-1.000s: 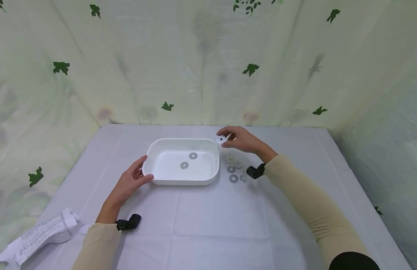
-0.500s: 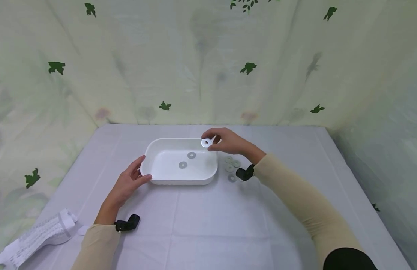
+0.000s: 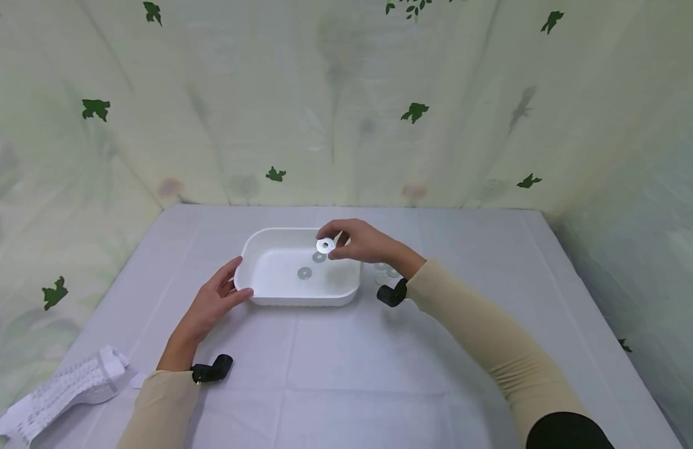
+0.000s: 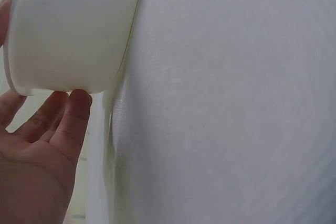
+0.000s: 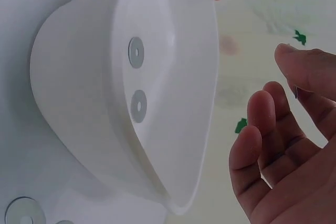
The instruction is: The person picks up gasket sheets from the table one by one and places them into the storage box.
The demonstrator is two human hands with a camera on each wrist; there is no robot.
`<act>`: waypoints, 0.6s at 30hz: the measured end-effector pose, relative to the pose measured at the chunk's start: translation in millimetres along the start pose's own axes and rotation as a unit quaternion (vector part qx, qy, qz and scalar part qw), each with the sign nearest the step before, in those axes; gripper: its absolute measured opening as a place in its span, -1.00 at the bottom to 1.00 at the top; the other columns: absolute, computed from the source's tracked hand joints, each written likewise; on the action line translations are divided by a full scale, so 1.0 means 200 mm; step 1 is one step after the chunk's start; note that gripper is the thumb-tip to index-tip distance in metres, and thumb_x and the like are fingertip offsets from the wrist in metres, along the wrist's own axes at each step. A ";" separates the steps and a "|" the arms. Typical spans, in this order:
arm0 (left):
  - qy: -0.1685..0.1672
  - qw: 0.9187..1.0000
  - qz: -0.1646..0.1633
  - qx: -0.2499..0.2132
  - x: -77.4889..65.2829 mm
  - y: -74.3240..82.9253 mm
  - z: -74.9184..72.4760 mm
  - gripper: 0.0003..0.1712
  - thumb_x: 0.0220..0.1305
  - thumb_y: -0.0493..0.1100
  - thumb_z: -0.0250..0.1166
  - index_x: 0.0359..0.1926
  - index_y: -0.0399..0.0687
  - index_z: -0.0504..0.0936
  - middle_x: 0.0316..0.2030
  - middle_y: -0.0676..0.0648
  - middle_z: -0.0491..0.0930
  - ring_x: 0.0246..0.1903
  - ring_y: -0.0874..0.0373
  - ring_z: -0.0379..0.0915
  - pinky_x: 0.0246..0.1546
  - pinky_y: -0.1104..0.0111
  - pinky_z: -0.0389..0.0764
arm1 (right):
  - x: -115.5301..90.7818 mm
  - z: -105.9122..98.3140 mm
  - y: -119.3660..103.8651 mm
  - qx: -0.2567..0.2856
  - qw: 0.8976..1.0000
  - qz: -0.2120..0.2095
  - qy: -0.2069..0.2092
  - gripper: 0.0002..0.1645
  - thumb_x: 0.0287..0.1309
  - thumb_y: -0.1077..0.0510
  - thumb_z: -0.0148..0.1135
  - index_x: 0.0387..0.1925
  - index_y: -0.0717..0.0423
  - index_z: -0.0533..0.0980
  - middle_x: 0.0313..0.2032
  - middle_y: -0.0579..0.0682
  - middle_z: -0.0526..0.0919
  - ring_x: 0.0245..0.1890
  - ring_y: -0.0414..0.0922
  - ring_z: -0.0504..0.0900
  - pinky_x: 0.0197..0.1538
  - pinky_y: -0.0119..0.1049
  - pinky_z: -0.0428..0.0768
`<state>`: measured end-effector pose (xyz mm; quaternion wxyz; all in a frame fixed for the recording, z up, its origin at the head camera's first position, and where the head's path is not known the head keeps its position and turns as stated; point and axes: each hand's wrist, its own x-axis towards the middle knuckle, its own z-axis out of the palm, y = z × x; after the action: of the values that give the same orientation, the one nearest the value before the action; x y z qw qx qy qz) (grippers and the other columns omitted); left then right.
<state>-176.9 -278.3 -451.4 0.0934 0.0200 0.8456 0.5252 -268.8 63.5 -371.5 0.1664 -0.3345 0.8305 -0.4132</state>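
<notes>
My left hand (image 3: 213, 300) grips the left end of a white oblong tray (image 3: 296, 302). In the left wrist view, its fingertips (image 4: 79, 100) press against the tray's outer wall. Over the tray's right half, my right hand (image 3: 362, 242) pinches a shiny flat washer (image 3: 320, 246) between thumb and fingers, with its face toward the head camera. Two washers lie apart on the tray floor, one nearer the middle (image 3: 309, 275) and one farther back (image 3: 316, 259). The right wrist view shows that pair too, while the held washer is mostly hidden by the fingers.
Several more washers (image 3: 392, 273) lie on the white tablecloth right of the tray, partly covered by the right wrist camera (image 3: 392, 293). A crumpled patterned white packet (image 3: 71, 390) rests at the front left. A leaf-print curtain (image 3: 346, 125) hangs behind the table.
My right hand has carried the pinched washer leftward from beyond the tray's right rim to above its inside. The left hand and the tray have stayed in place.
</notes>
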 end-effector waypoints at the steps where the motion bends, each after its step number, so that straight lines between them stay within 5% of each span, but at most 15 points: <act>1: 0.000 1.000 -0.001 0.002 0.00 0.00 0.00 0.03 0.30 -0.04 0.36 0.59 0.09 -0.09 0.57 -0.18 -0.02 0.53 -0.17 0.01 0.11 0.77 0.38 | 0.00 0.00 0.00 0.000 1.000 -0.001 -0.002 -0.51 0.17 0.26 0.31 0.17 0.11 0.53 0.05 0.00 0.63 -0.10 -0.06 0.60 0.03 -0.31 0.61; 18: 0.000 1.000 0.002 -0.013 0.00 0.01 0.00 0.03 0.30 -0.05 0.36 0.59 0.07 -0.09 0.57 -0.19 -0.02 0.53 -0.19 -0.01 0.05 0.83 0.36 | 0.03 0.04 0.01 0.002 1.000 0.013 -0.026 -0.52 0.19 0.25 0.31 0.17 0.09 0.53 0.07 0.00 0.62 -0.05 -0.03 0.61 0.06 -0.33 0.61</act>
<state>-177.3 -277.8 -450.5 0.0927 0.0209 0.8386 0.5365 -269.5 55.5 -377.8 0.1945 -0.3338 0.8295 -0.4033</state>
